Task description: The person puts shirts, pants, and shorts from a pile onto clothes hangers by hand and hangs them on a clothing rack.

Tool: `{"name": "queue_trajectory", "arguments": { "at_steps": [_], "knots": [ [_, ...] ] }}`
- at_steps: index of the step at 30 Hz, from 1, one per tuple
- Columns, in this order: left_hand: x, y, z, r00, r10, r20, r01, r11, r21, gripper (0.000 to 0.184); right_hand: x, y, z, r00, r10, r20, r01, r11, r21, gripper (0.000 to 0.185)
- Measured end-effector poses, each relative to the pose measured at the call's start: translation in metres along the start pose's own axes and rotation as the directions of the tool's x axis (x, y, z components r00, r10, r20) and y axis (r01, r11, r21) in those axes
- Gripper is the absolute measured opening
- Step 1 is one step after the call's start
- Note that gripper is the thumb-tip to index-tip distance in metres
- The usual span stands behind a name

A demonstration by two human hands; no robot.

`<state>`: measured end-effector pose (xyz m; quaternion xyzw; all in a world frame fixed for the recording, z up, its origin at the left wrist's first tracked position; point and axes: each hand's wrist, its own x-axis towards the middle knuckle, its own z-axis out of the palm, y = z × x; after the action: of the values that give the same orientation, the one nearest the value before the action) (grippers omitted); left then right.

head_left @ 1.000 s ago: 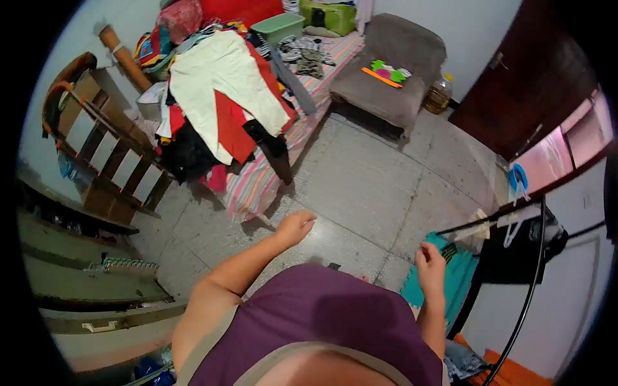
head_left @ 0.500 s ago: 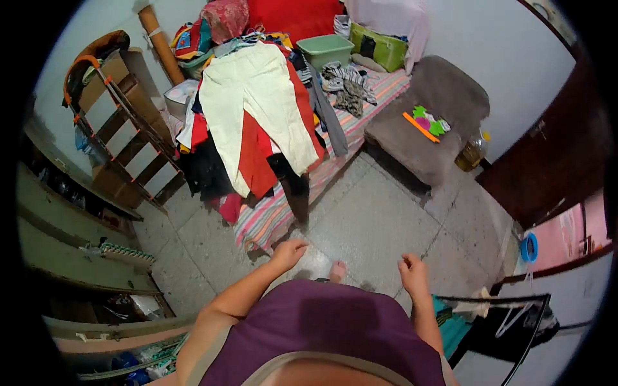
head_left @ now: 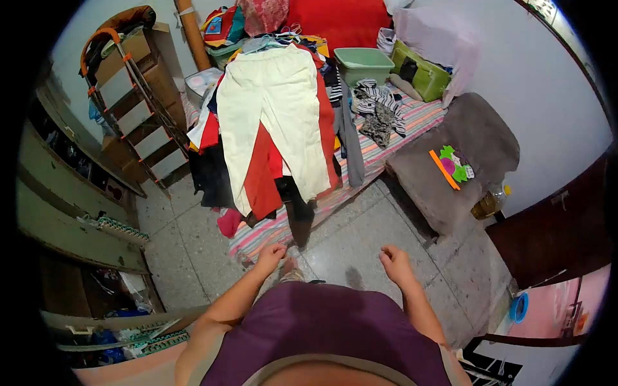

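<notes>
Pale trousers (head_left: 273, 83) are laid over piled clothes (head_left: 212, 172) on the bed (head_left: 421, 124), long axis pointed toward its near edge, ahead of the nearer left hand (head_left: 270, 258) and forward-left of the right hand (head_left: 396, 265). The hands are held apart, loosely curled, nothing gripped.

- A sleeveless top (head_left: 328, 318), deep purple, plain across the front from where I stand.
- Greyish-beige trim (head_left: 338, 358) along its low, scooped neckline.
- The same pale edging (head_left: 216, 350) round the armholes.
- Left hand (head_left: 271, 258) and right hand (head_left: 395, 265), both bare.
</notes>
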<state>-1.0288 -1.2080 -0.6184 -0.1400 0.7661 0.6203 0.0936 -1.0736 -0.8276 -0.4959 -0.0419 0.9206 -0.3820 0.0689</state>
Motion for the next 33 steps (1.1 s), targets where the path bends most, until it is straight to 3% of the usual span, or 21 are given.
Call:
{"name": "queue_trajectory", "arguments": {
  "at_steps": [5, 8, 10, 13, 15, 19, 22, 28, 32, 33],
  "knots": [
    [0.039, 0.013, -0.036, 0.999, -0.046, -0.019, 0.046, 0.998, -0.045, 0.017, 0.051, -0.021, 0.02, 0.997, -0.022, 0.07, 0.018, 0.998, 0.068, 0.025],
    [0.094, -0.003, -0.053, 0.996, 0.065, -0.057, -0.07, 0.993, -0.091, 0.015, 0.087, -0.041, 0.024, 0.994, 0.0, 0.111, -0.01, 0.996, 0.092, 0.025],
    [0.118, 0.019, -0.065, 0.997, 0.009, -0.081, -0.023, 0.985, -0.171, 0.015, 0.12, -0.031, 0.042, 0.99, 0.008, 0.142, -0.025, 0.993, 0.119, 0.024],
    [0.139, 0.049, -0.089, 0.998, -0.051, -0.041, 0.037, 0.957, -0.287, 0.018, 0.171, -0.041, 0.061, 0.983, -0.064, 0.173, 0.062, 0.998, 0.017, 0.023],
    [0.158, 0.037, -0.108, 0.999, -0.016, -0.041, 0.0, 0.934, -0.359, 0.017, 0.194, -0.077, 0.069, 0.98, -0.049, 0.192, 0.025, 0.992, 0.126, 0.023],
    [0.173, 0.04, -0.142, 0.992, -0.082, -0.097, 0.049, 0.953, -0.3, 0.017, 0.239, -0.122, 0.101, 0.957, -0.124, 0.263, 0.063, 0.972, 0.228, 0.023],
    [0.17, 0.054, -0.159, 0.966, -0.222, -0.136, 0.169, 0.931, -0.323, 0.02, 0.263, -0.119, 0.133, 0.927, -0.098, 0.363, -0.088, 0.882, 0.462, 0.019],
    [0.179, 0.029, -0.164, 0.96, -0.239, -0.144, 0.146, 0.87, -0.471, 0.019, 0.351, -0.082, 0.173, 0.873, 0.19, 0.449, -0.384, 0.835, 0.394, 0.015],
    [0.182, 0.022, -0.167, 0.96, -0.2, -0.194, 0.096, 0.89, -0.445, 0.02, 0.423, -0.087, 0.189, 0.901, 0.194, 0.388, -0.371, 0.809, 0.457, 0.02],
    [0.181, 0.038, -0.165, 0.944, -0.25, -0.215, 0.133, 0.885, -0.445, 0.02, 0.452, -0.072, 0.2, 0.933, 0.125, 0.337, -0.273, 0.857, 0.436, 0.022]
  ]
}}
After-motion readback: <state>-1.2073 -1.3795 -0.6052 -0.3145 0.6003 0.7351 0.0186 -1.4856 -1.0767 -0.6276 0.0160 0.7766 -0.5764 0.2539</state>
